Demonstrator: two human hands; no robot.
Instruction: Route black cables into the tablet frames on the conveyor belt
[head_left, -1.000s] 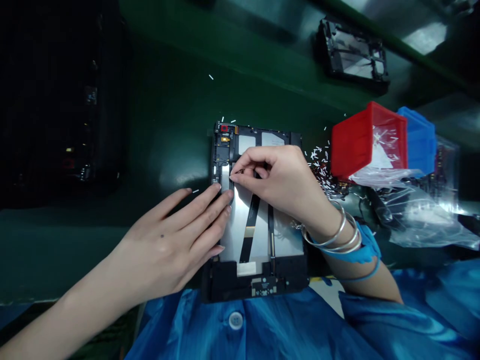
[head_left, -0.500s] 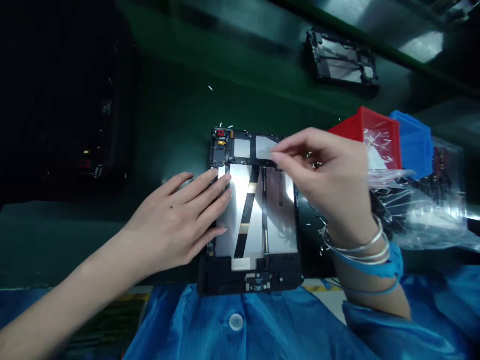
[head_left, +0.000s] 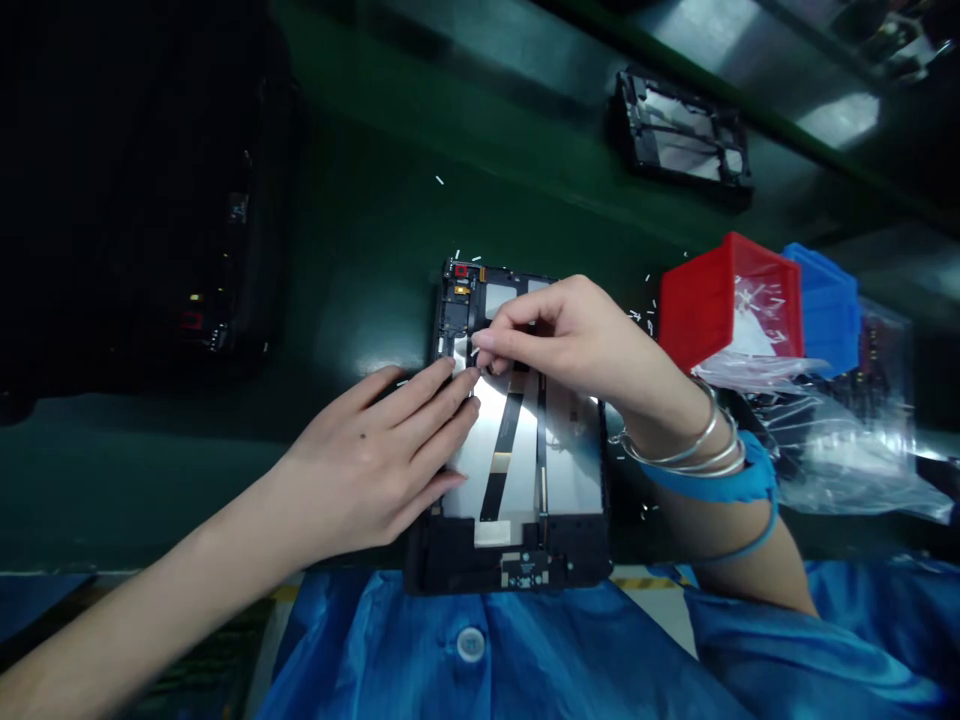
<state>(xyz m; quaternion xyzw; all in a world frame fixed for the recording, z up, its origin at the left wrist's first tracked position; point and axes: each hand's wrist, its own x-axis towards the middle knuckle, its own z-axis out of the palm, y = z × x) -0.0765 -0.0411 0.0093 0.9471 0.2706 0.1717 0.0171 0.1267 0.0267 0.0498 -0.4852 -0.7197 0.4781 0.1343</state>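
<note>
Two hands are on the opened tablet [head_left: 559, 470] again. Half a second ago the right hand [head_left: 577, 335] was lifted off to the side, toward the red bin [head_left: 697, 300], with thumb and forefinger nipped together in the air. Now it is back down, its fingers [head_left: 499, 340] pinched tight at the tablet's upper-left corner, where the dark circuit board meets the silver plate. What sits in that pinch, if anything, is too small to tell.

The left hand [head_left: 367, 460] has hardly budged. It lies flat, fingers [head_left: 435, 400] straight and pressed together, with the tips on the tablet's left edge, right beside the right fingertips.

The tablet lies on the green worktop [head_left: 360, 250], directly under both sets of fingers. Its black ribbon cable [head_left: 502, 450] runs down just below the pinch. The red bin and blue bin [head_left: 825, 300] stand well off to the right of the right hand, with a crumpled plastic bag [head_left: 825, 450] in front.

By the look of it, the trip away was brief and the fine work at that corner is on again, the left hand steadying.
</note>
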